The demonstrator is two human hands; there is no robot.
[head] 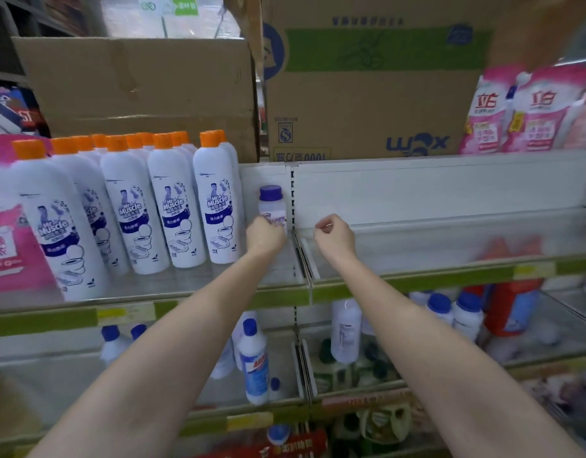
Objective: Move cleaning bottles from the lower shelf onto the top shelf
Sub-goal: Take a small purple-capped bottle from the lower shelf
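My left hand (264,235) grips a small white bottle with a purple cap (271,201), upright at the back of the top shelf (278,276), just right of a row of tall white Mr Muscle bottles with orange caps (172,200). Beside it, over the shelf divider, my right hand (334,235) has curled fingers and holds nothing. On the lower shelf (367,388) stand several white bottles with blue caps (255,355), some further right (450,309).
Cardboard boxes (367,94) sit on top of the shelving. Pink refill bags (516,110) stand at the upper right and pink packs (7,233) at the left. A red-orange jug (509,305) is on the lower shelf at the right. Metal dividers (303,256) split each shelf.
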